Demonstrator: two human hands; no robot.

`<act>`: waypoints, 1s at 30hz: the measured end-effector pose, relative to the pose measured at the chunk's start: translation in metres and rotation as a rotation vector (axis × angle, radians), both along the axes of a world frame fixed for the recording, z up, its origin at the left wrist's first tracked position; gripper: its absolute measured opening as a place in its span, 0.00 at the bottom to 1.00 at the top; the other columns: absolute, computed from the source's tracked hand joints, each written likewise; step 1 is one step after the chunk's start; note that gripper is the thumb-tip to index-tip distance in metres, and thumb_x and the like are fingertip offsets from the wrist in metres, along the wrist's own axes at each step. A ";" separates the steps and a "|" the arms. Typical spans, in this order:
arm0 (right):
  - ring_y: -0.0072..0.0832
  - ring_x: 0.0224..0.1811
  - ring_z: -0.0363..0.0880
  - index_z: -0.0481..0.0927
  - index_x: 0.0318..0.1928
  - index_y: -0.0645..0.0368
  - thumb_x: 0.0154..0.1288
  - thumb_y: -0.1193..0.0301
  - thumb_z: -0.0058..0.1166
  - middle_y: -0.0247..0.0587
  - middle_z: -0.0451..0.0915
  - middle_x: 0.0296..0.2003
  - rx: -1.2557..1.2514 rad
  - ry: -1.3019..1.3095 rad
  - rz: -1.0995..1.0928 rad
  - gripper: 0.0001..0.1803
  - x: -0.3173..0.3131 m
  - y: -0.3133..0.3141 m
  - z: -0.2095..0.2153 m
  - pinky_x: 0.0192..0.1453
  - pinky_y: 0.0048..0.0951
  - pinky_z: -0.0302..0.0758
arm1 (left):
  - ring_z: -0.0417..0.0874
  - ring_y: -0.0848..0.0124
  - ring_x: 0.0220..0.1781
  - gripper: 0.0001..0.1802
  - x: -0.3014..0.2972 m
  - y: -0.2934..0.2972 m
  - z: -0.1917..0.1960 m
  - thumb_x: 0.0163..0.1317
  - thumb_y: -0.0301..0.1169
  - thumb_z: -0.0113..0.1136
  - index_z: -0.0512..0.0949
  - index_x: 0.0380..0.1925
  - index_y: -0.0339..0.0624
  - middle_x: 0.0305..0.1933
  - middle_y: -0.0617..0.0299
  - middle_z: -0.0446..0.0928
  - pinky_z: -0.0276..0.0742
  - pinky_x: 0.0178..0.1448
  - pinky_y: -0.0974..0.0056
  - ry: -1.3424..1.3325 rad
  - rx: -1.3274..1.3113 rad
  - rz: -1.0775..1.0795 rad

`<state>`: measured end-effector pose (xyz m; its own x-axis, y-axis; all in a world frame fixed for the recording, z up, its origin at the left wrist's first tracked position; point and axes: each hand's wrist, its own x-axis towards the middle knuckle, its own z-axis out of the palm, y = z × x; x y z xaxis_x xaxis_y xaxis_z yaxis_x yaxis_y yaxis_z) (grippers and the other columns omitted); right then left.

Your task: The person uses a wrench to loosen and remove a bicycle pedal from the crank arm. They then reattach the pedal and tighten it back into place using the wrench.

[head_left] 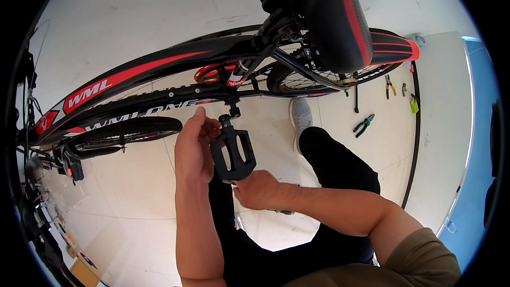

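A black bicycle pedal (240, 171) sticks out toward me from the crank (234, 109) of a black and red bicycle (143, 72). My left hand (194, 141) is at the pedal's left side, thumb pointing up, with its bent fingers against the pedal near the axle; part of them is hidden behind it. Close below the pedal's outer end, my right hand (258, 189) is closed in a fist. A small pale tip shows between that fist and the pedal, but what the fingers hold is hidden.
The saddle (337, 21) juts in at the top, with the rear wheel (297, 77) beyond. Green-handled pliers (364, 125), yellow-handled pliers (391, 86) and a hammer-like tool (409, 93) lie on the floor to the right. My shoe (301, 119) stands close to the bicycle.
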<state>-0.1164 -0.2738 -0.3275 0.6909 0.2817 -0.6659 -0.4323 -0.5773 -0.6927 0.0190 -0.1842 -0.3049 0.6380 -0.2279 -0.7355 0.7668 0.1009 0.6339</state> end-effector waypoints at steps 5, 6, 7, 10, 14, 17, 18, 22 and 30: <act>0.51 0.47 0.83 0.80 0.50 0.60 0.70 0.65 0.45 0.54 0.84 0.42 -0.161 0.064 -0.011 0.16 0.001 -0.027 -0.021 0.51 0.47 0.79 | 0.76 0.69 0.42 0.19 0.003 -0.008 -0.004 0.67 0.49 0.61 0.79 0.39 0.43 0.38 0.62 0.79 0.71 0.45 0.60 0.063 -0.014 0.057; 0.51 0.47 0.83 0.80 0.51 0.58 0.71 0.64 0.45 0.54 0.84 0.42 -0.166 0.076 -0.070 0.17 0.002 -0.036 -0.020 0.52 0.47 0.79 | 0.76 0.69 0.43 0.19 0.002 -0.008 -0.004 0.67 0.49 0.61 0.79 0.40 0.43 0.39 0.61 0.79 0.72 0.45 0.61 0.059 -0.013 0.065; 0.51 0.48 0.82 0.80 0.52 0.57 0.71 0.63 0.44 0.53 0.84 0.42 -0.173 0.087 -0.130 0.17 0.004 -0.046 -0.018 0.52 0.47 0.79 | 0.76 0.68 0.43 0.20 0.002 -0.009 -0.004 0.67 0.49 0.62 0.79 0.40 0.42 0.40 0.61 0.79 0.72 0.45 0.61 0.054 -0.014 0.071; 0.51 0.50 0.81 0.80 0.54 0.54 0.71 0.64 0.45 0.52 0.84 0.44 -0.259 -0.030 -0.273 0.17 0.001 -0.073 -0.028 0.54 0.47 0.78 | 0.77 0.68 0.44 0.20 0.001 -0.012 -0.003 0.68 0.48 0.62 0.78 0.44 0.41 0.43 0.58 0.79 0.74 0.46 0.61 0.053 -0.046 0.089; 0.55 0.51 0.80 0.78 0.55 0.61 0.65 0.67 0.55 0.58 0.82 0.49 -0.237 -0.154 -0.490 0.20 0.016 -0.107 -0.028 0.57 0.47 0.76 | 0.77 0.67 0.42 0.20 0.000 -0.016 0.000 0.66 0.45 0.63 0.77 0.45 0.38 0.41 0.56 0.76 0.81 0.45 0.55 0.073 -0.082 0.115; 0.37 0.40 0.82 0.76 0.59 0.68 0.57 0.69 0.66 0.54 0.83 0.38 -0.301 -0.273 -0.666 0.30 0.028 -0.117 -0.032 0.47 0.34 0.77 | 0.79 0.65 0.41 0.21 0.000 -0.013 -0.006 0.67 0.44 0.63 0.77 0.47 0.37 0.41 0.56 0.76 0.82 0.45 0.54 0.076 -0.098 0.074; 0.34 0.39 0.82 0.76 0.57 0.68 0.57 0.70 0.66 0.51 0.83 0.37 -0.207 -0.196 -0.670 0.28 0.033 -0.122 -0.032 0.46 0.33 0.77 | 0.79 0.65 0.40 0.21 -0.001 -0.014 -0.006 0.67 0.43 0.63 0.76 0.47 0.37 0.41 0.55 0.76 0.82 0.45 0.53 0.072 -0.102 0.075; 0.31 0.36 0.79 0.76 0.49 0.68 0.57 0.68 0.67 0.46 0.81 0.35 0.117 -0.062 -0.655 0.23 0.050 -0.122 -0.005 0.44 0.31 0.75 | 0.80 0.64 0.40 0.20 -0.001 -0.010 -0.007 0.67 0.42 0.62 0.76 0.49 0.36 0.42 0.55 0.77 0.82 0.46 0.53 0.072 -0.096 0.101; 0.21 0.35 0.76 0.77 0.43 0.65 0.62 0.71 0.67 0.37 0.80 0.31 0.155 -0.263 -0.657 0.15 0.055 -0.110 0.001 0.40 0.27 0.74 | 0.79 0.64 0.43 0.20 0.001 -0.009 -0.007 0.67 0.41 0.62 0.76 0.49 0.36 0.46 0.52 0.79 0.82 0.47 0.52 0.075 -0.114 0.095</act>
